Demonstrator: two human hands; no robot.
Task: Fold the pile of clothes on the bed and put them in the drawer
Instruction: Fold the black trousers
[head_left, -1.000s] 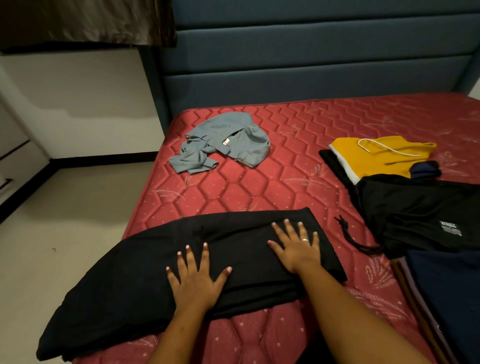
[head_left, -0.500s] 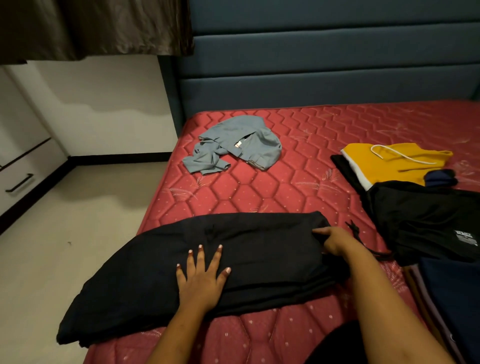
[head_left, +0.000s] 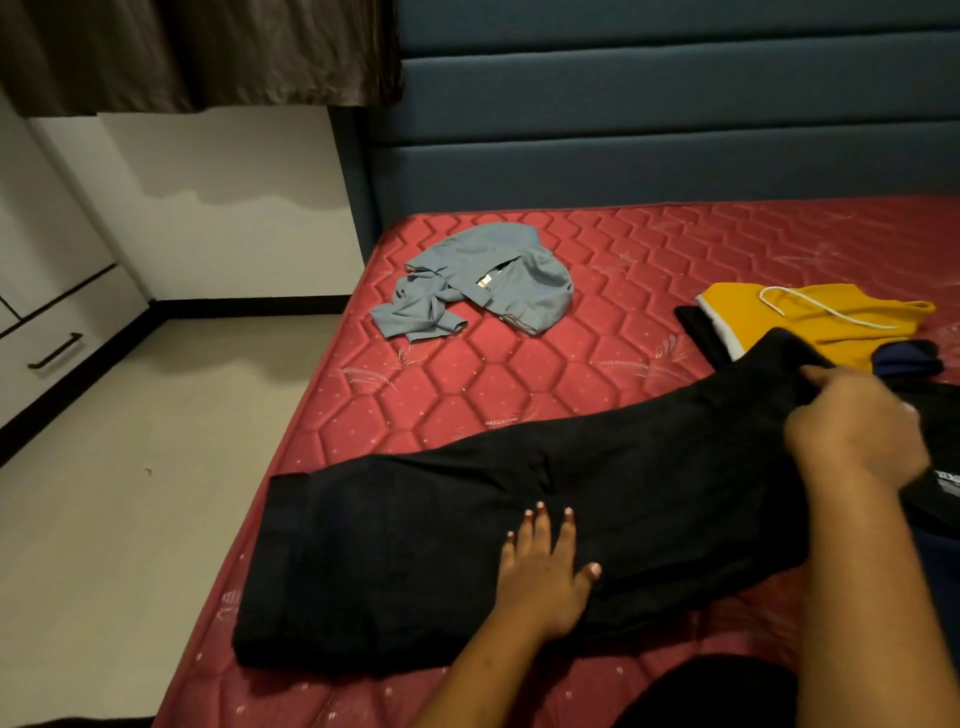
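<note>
Black trousers (head_left: 467, 530) lie lengthwise across the near part of the red mattress (head_left: 519, 384). My left hand (head_left: 545, 577) rests flat on their middle, fingers spread. My right hand (head_left: 857, 426) grips the right end of the trousers and holds it raised off the bed. A crumpled grey-blue garment (head_left: 478, 283) lies further back, near the headboard. At the right sit a folded yellow garment (head_left: 810, 317) with a white cord and a black garment (head_left: 945, 457) with a white label, partly hidden by my right hand.
A dark blue padded headboard (head_left: 649, 135) stands behind the bed. White drawers with a black handle (head_left: 54, 353) are at the far left across the bare floor (head_left: 130, 467). A brown curtain (head_left: 182, 52) hangs at top left.
My right hand went from lying flat to gripping the trousers' right end and has lifted it up and back. The trousers' left end has come onto the mattress. My left hand stays pressed down.
</note>
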